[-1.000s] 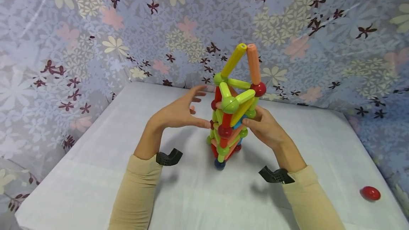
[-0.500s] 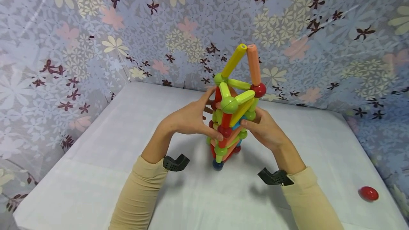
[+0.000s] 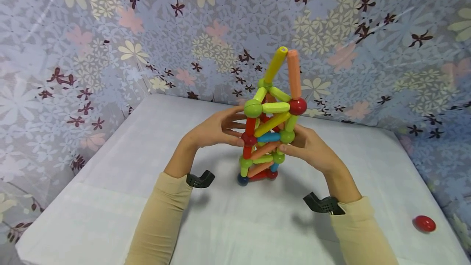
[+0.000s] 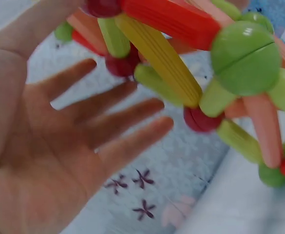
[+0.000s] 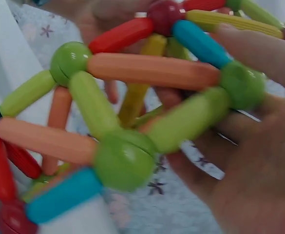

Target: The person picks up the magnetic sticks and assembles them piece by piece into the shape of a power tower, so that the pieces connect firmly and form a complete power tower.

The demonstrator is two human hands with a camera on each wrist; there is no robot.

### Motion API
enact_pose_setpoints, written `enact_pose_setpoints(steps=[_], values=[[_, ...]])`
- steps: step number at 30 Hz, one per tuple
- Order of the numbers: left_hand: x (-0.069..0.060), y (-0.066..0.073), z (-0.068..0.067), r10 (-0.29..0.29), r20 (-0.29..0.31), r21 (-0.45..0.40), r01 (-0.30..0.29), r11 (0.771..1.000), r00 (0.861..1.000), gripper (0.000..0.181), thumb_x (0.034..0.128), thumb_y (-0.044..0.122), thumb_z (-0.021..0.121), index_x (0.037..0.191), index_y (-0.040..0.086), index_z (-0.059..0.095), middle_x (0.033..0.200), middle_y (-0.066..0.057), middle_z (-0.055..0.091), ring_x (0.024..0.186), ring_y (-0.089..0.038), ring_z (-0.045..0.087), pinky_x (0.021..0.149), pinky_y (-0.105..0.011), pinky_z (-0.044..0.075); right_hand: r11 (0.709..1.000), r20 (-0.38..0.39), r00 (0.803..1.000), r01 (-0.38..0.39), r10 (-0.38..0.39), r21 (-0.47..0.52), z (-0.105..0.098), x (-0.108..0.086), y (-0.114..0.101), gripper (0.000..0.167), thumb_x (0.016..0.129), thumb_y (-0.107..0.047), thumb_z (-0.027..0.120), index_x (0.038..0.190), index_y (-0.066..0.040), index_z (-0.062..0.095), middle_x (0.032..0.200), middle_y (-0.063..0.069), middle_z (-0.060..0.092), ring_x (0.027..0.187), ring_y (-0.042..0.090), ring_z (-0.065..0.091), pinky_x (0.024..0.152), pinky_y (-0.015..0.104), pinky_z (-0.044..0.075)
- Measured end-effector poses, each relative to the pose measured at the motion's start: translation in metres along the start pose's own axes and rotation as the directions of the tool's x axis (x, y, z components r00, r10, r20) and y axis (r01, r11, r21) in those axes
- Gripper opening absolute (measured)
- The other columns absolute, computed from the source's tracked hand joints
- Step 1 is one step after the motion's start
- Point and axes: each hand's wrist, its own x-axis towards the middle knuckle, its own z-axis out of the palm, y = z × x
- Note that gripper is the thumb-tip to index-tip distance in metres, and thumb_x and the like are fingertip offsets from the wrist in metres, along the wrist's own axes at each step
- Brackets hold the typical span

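A tower of magnetic sticks and balls (image 3: 268, 137) stands on the white-covered table, in green, red, yellow, orange and blue. From its top rise a yellow stick (image 3: 276, 64) and an orange stick (image 3: 294, 75), their upper ends close together. My left hand (image 3: 217, 128) is at the tower's left side, thumb by a dark red ball (image 3: 249, 139); in the left wrist view its fingers (image 4: 118, 117) reach out nearly straight behind the sticks. On the other side my right hand (image 3: 312, 146) holds the tower, thumb in front and fingers behind, partly hidden by it.
A red oval piece (image 3: 425, 223) lies near the right edge of the table (image 3: 220, 224). Behind the table hangs a flowered cloth (image 3: 165, 44). Black wrist mounts (image 3: 200, 179) sit at both sleeve cuffs.
My left hand came right to the tower, then drew slightly back. The tower has turned: its near green corner and dark blue foot have swung left. My right hand shifted slightly right.
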Motion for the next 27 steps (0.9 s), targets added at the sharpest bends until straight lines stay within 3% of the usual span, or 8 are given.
enact_pose_setpoints(steps=[6, 12, 15, 17, 19, 22, 25, 27], values=[[0.002, -0.019, -0.007, 0.024, 0.008, -0.102, -0.023, 0.994, 1.0, 0.076, 0.085, 0.035, 0.074, 0.147, 0.009, 0.038, 0.144, -0.012, 0.043, 0.129, -0.029, 0.044, 0.095, -0.045, 0.046, 0.99, 0.158, 0.987, -0.003, 0.025, -0.142, -0.013, -0.009, -0.011, 0.049, 0.096, -0.009, 0.059, 0.142, -0.016, 0.043, 0.131, 0.005, 0.054, 0.118, 0.025, 0.055, 0.095, 0.037, 0.046], [0.003, -0.029, -0.007, -0.02, 0.016, -0.119, 0.022, 0.993, 1.0, 0.077, 0.0834, 0.05, 0.07, 0.142, 0.008, 0.043, 0.137, -0.013, 0.05, 0.122, -0.031, 0.051, 0.088, -0.049, 0.049, 0.988, 0.152, 0.988, 0.011, 0.013, -0.152, -0.014, -0.009, -0.013, 0.047, 0.095, -0.007, 0.06, 0.139, -0.014, 0.045, 0.125, 0.006, 0.059, 0.113, 0.023, 0.059, 0.092, 0.037, 0.048], [0.003, -0.032, -0.009, -0.052, -0.092, -0.024, 0.05, 0.998, 0.994, 0.064, 0.0896, 0.049, 0.063, 0.138, 0.009, 0.05, 0.129, -0.011, 0.056, 0.113, -0.031, 0.057, 0.091, -0.046, 0.049, 0.994, 0.132, 0.991, 0.007, 0.008, -0.113, -0.013, -0.009, -0.012, 0.049, 0.094, -0.002, 0.06, 0.14, -0.01, 0.044, 0.125, 0.009, 0.059, 0.113, 0.026, 0.059, 0.092, 0.037, 0.049], [0.004, -0.039, -0.011, -0.051, -0.263, 0.166, 0.098, 0.981, 0.963, 0.051, 0.0945, 0.045, 0.057, 0.132, 0.011, 0.056, 0.125, -0.007, 0.06, 0.108, -0.027, 0.06, 0.09, -0.043, 0.049, 0.996, 0.125, 0.992, -0.003, 0.014, -0.087, -0.013, -0.009, -0.011, 0.051, 0.094, 0.0, 0.059, 0.142, -0.009, 0.043, 0.125, 0.011, 0.059, 0.113, 0.028, 0.058, 0.091, 0.037, 0.049], [0.005, -0.05, -0.011, -0.058, -0.44, 0.36, 0.236, 0.903, 0.896, 0.04, 0.098, 0.04, 0.054, 0.127, 0.013, 0.06, 0.124, -0.006, 0.061, 0.107, -0.028, 0.06, 0.092, -0.043, 0.047, 0.997, 0.119, 0.993, -0.009, 0.018, -0.072, -0.013, -0.009, -0.01, 0.053, 0.094, 0.002, 0.058, 0.143, -0.008, 0.041, 0.125, 0.012, 0.059, 0.113, 0.028, 0.058, 0.09, 0.037, 0.05], [0.006, -0.075, -0.012, -0.069, -0.594, 0.569, 0.48, 0.667, 0.801, 0.034, 0.0971, 0.034, 0.056, 0.126, 0.018, 0.063, 0.13, -0.007, 0.057, 0.115, -0.03, 0.054, 0.094, -0.046, 0.044, 0.996, 0.117, 0.993, -0.003, 0.014, -0.088, -0.013, -0.008, -0.01, 0.053, 0.094, 0.0, 0.059, 0.143, -0.009, 0.041, 0.125, 0.011, 0.058, 0.112, 0.028, 0.058, 0.09, 0.037, 0.05], [0.003, -0.098, -0.013, -0.108, -0.593, 0.668, 0.562, 0.488, 0.798, 0.032, 0.096, 0.025, 0.057, 0.126, 0.018, 0.065, 0.13, -0.011, 0.057, 0.116, -0.036, 0.052, 0.095, -0.05, 0.043, 0.993, 0.115, 0.993, 0.01, 0.003, -0.116, -0.013, -0.008, -0.009, 0.053, 0.094, -0.001, 0.06, 0.143, -0.01, 0.042, 0.125, 0.011, 0.058, 0.112, 0.027, 0.059, 0.089, 0.037, 0.05], [0.001, -0.108, -0.013, -0.115, -0.585, 0.699, 0.571, 0.43, 0.803, 0.028, 0.0959, 0.019, 0.057, 0.121, 0.015, 0.069, 0.122, -0.013, 0.061, 0.108, -0.037, 0.055, 0.091, -0.049, 0.046, 0.992, 0.112, 0.994, 0.014, 0.001, -0.129, -0.013, -0.008, -0.008, 0.053, 0.094, -0.002, 0.06, 0.143, -0.011, 0.041, 0.125, 0.01, 0.058, 0.112, 0.026, 0.059, 0.088, 0.037, 0.05]])
